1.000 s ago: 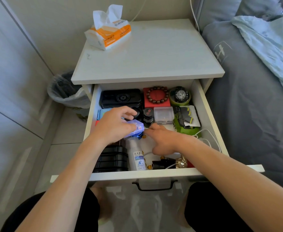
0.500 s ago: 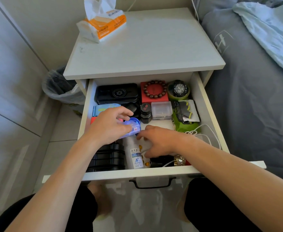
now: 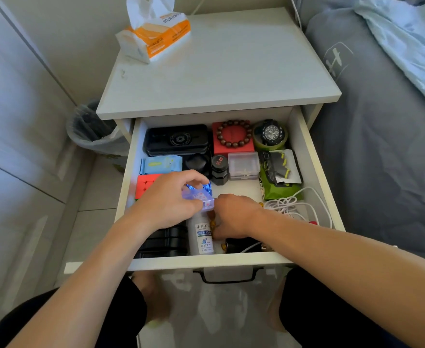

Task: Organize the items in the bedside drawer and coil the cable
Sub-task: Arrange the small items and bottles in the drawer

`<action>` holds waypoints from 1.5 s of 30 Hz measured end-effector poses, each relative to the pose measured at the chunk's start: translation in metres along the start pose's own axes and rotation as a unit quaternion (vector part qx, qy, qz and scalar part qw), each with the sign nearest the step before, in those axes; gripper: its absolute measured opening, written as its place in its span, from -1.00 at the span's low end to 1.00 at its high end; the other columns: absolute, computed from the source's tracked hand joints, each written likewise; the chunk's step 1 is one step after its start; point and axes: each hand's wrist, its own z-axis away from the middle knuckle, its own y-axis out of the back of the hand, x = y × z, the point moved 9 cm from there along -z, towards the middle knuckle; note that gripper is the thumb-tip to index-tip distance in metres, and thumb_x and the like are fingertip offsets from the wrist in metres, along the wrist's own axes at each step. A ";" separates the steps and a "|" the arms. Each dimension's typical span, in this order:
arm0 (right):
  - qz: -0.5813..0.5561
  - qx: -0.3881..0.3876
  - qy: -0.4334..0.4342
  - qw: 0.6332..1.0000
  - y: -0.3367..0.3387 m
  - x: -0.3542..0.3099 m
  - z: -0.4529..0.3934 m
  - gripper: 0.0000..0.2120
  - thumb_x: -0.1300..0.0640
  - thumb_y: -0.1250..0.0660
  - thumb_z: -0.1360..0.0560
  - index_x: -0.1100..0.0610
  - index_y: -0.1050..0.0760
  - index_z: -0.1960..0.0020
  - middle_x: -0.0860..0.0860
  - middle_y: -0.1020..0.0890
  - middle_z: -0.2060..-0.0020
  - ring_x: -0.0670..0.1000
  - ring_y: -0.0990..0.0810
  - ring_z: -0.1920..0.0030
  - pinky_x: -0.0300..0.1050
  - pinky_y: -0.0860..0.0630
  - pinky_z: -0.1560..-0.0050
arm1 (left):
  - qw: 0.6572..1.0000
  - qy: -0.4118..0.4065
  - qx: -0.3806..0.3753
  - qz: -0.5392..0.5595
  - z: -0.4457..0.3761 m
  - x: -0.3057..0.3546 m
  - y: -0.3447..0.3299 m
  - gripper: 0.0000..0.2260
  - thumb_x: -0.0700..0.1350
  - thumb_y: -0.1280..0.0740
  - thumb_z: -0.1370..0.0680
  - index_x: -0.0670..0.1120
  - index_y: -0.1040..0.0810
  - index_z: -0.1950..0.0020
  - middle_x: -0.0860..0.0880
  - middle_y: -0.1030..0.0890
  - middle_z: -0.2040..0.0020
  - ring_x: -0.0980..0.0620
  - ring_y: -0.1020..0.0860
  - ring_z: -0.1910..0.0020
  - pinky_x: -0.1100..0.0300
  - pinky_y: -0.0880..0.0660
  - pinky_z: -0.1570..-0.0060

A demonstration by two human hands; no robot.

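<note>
White wood framed the open bedside drawer (image 3: 306,156), pulled out below the pale surface (image 3: 219,71) of the nightstand. The left hand (image 3: 166,204) hovered over the middle of the drawer with its fingers (image 3: 193,175) pinched on a small clear blue plastic box (image 3: 199,197) holding what looked like tiny dice. The right hand (image 3: 234,214) was turned palm-down just beside it, fingers curled into the clutter near the white squeeze bottle (image 3: 203,234) lying toward the drawer front; whether they gripped anything could not be told.

The white charging cable (image 3: 294,204) lay in a loose tangle at the right side of the drawer, below the green packet (image 3: 276,189) and near the right forearm, not yet coiled. It would likely handle as light, limp and springy, so it seemed best taken near one plug end and wound in even loops, each loop pinned by the other hand. The blue box looked light, rigid and somewhat slick; a hold across its two long sides would probably keep the lid shut and the contents from spilling. The back rows already sat neatly: the black case (image 3: 176,139), the red box with the bead bracelet (image 3: 234,136) and the black watch (image 3: 270,133).
</note>
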 end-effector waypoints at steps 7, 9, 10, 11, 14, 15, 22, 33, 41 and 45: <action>-0.043 -0.020 -0.041 0.998 0.001 0.016 0.004 -0.86 0.07 -0.40 -0.43 0.00 -0.50 0.04 0.00 -0.57 0.04 0.05 -0.55 0.07 -0.15 -0.45 0.21 | 1.000 -0.001 -0.003 -0.012 -0.003 -0.002 0.006 -0.62 -0.22 -0.39 -0.46 0.18 -0.56 -0.17 0.22 -0.57 -0.07 0.37 -0.48 -0.03 0.50 -0.35 0.08; -0.034 -0.028 -0.050 0.998 0.001 0.022 0.007 -0.85 0.07 -0.39 -0.43 0.00 -0.48 0.03 0.00 -0.55 0.02 0.04 -0.52 0.05 -0.14 -0.46 0.18 | 1.000 -0.004 0.009 -0.010 -0.003 0.000 0.012 -0.64 -0.22 -0.39 -0.46 0.17 -0.56 -0.16 0.22 -0.57 -0.04 0.42 -0.46 0.00 0.57 -0.33 0.12; -0.035 -0.029 -0.050 0.998 0.002 0.023 0.008 -0.83 0.06 -0.39 -0.44 0.01 -0.48 0.01 0.00 -0.54 0.02 0.04 -0.51 0.04 -0.12 -0.48 0.15 | 1.000 -0.003 0.013 -0.009 -0.003 0.000 0.014 -0.64 -0.21 -0.40 -0.47 0.17 -0.56 -0.16 0.22 -0.57 -0.04 0.42 -0.46 0.01 0.60 -0.32 0.14; -0.049 -0.022 -0.047 0.997 0.004 0.021 0.009 -0.80 0.05 -0.39 -0.44 0.03 -0.49 -0.03 -0.01 -0.53 0.02 0.04 -0.51 0.02 -0.10 -0.52 0.10 | 1.000 0.001 0.016 -0.010 -0.002 -0.001 0.016 -0.64 -0.21 -0.40 -0.47 0.17 -0.56 -0.17 0.21 -0.57 -0.04 0.41 -0.46 0.00 0.60 -0.32 0.15; -0.152 0.013 -0.053 0.987 0.016 0.010 0.007 -0.72 -0.03 -0.37 -0.47 0.13 -0.56 -0.07 0.03 -0.61 0.03 0.06 -0.59 0.01 -0.03 -0.58 0.01 | 1.000 0.011 0.019 -0.011 0.001 -0.005 0.020 -0.65 -0.19 -0.42 -0.47 0.14 -0.57 -0.19 0.19 -0.58 -0.06 0.36 -0.48 -0.02 0.52 -0.34 0.12; -0.178 0.011 -0.063 0.982 0.018 0.006 0.005 -0.71 -0.08 -0.37 -0.47 0.14 -0.57 0.01 0.05 -0.62 0.09 0.05 -0.60 0.07 -0.03 -0.57 0.08 | 1.000 0.014 0.020 -0.013 0.002 -0.007 0.021 -0.65 -0.17 -0.43 -0.47 0.14 -0.57 -0.20 0.18 -0.58 -0.07 0.34 -0.49 -0.03 0.49 -0.35 0.08; -0.200 -0.056 -0.147 0.967 0.005 -0.009 0.002 -0.66 -0.17 -0.42 -0.41 0.07 -0.40 0.19 -0.02 -0.53 0.27 -0.06 -0.51 0.32 -0.21 -0.44 0.33 | 0.999 0.043 0.027 -0.009 0.012 -0.007 0.026 -0.55 0.12 -0.30 -0.25 0.22 -0.57 -0.14 0.24 -0.60 -0.03 0.27 -0.53 -0.07 -0.01 -0.43 -0.28; -0.185 -0.025 -0.226 0.956 0.017 0.017 0.023 -0.66 -0.15 -0.41 -0.33 0.13 -0.45 0.18 0.01 -0.58 0.31 -0.01 -0.55 0.36 -0.22 -0.47 0.32 | 0.999 0.016 0.023 0.020 0.006 -0.006 0.024 -0.68 -0.11 -0.45 -0.47 0.16 -0.57 -0.18 0.17 -0.59 -0.06 0.24 -0.53 -0.05 0.33 -0.45 -0.03; -0.291 -0.077 -0.144 0.943 0.018 -0.004 0.008 -0.69 -0.10 -0.46 -0.41 0.08 -0.46 0.29 -0.04 -0.52 0.49 -0.05 -0.45 0.47 -0.18 -0.42 0.26 | 0.996 0.034 0.042 0.072 0.008 -0.011 0.039 -0.69 -0.13 -0.45 -0.48 0.18 -0.59 -0.15 0.18 -0.63 -0.05 0.35 -0.57 0.03 0.40 -0.46 0.05; -0.245 -0.112 -0.127 0.955 0.003 -0.007 0.002 -0.64 -0.22 -0.42 -0.44 0.08 -0.52 0.20 -0.02 -0.61 0.39 -0.06 -0.47 0.44 -0.20 -0.42 0.31 | 0.996 0.040 0.030 0.067 0.009 -0.009 0.035 -0.68 -0.15 -0.42 -0.47 0.17 -0.59 -0.17 0.17 -0.63 -0.06 0.28 -0.58 -0.02 0.23 -0.54 -0.09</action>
